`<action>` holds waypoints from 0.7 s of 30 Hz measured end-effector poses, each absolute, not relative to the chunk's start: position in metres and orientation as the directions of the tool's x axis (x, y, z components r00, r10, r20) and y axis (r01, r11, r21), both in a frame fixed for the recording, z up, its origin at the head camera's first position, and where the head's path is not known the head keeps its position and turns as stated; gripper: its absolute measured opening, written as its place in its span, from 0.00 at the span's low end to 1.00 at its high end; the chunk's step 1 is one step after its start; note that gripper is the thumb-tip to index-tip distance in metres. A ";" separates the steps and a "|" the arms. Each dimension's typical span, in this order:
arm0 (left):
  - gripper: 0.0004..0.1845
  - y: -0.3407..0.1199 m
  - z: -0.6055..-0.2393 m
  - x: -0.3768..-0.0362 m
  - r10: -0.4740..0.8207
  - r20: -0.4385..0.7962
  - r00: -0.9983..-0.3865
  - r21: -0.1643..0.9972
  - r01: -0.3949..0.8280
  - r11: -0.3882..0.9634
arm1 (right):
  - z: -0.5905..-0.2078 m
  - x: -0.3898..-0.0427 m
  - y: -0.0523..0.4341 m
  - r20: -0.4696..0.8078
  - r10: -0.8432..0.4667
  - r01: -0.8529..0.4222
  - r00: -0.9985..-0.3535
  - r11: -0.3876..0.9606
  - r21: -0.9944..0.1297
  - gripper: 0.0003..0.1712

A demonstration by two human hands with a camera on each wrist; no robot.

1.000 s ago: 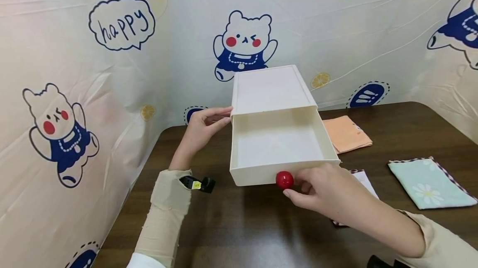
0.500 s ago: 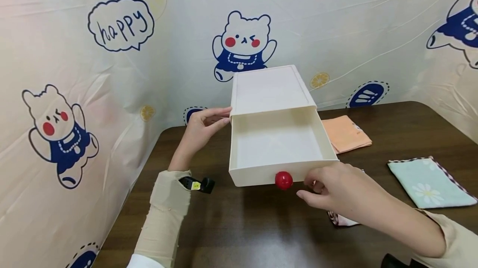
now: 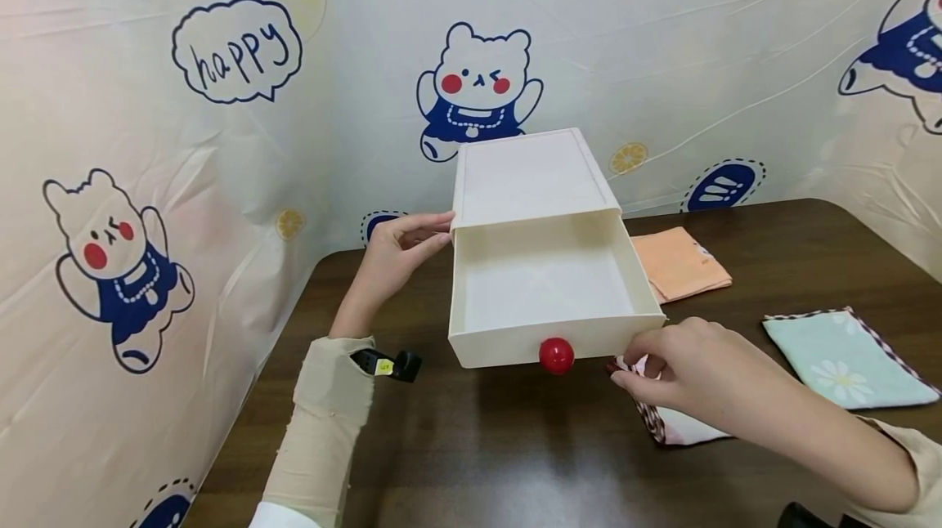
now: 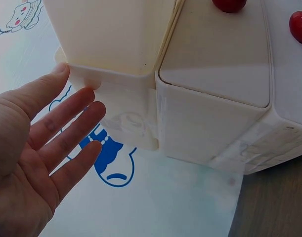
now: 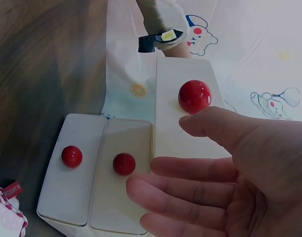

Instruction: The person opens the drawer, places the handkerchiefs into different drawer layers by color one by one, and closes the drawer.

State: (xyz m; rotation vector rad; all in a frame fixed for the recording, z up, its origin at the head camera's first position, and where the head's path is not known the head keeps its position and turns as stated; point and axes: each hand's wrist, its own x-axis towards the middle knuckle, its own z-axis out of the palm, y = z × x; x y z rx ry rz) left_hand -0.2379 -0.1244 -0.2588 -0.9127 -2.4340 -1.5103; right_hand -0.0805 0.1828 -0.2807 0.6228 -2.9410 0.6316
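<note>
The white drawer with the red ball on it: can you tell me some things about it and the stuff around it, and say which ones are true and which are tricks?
1. The top drawer is pulled out and nothing lies in it. True.
2. The right hand grips the red knob. False: the hand is off the knob, at the pink-edged cloth right of it.
3. The left hand touches the side of the drawer cabinet. True.
4. The green daisy cloth lies inside the drawer. False: it lies on the table, far right.
5. An orange cloth lies beside the cabinet. True.
</note>
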 end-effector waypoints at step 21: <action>0.17 -0.125 -0.259 -0.239 0.433 0.417 -0.799 0.765 0.566 0.306 | -0.281 -0.082 0.203 0.155 -0.421 -0.447 -0.894 0.817 -0.363 0.07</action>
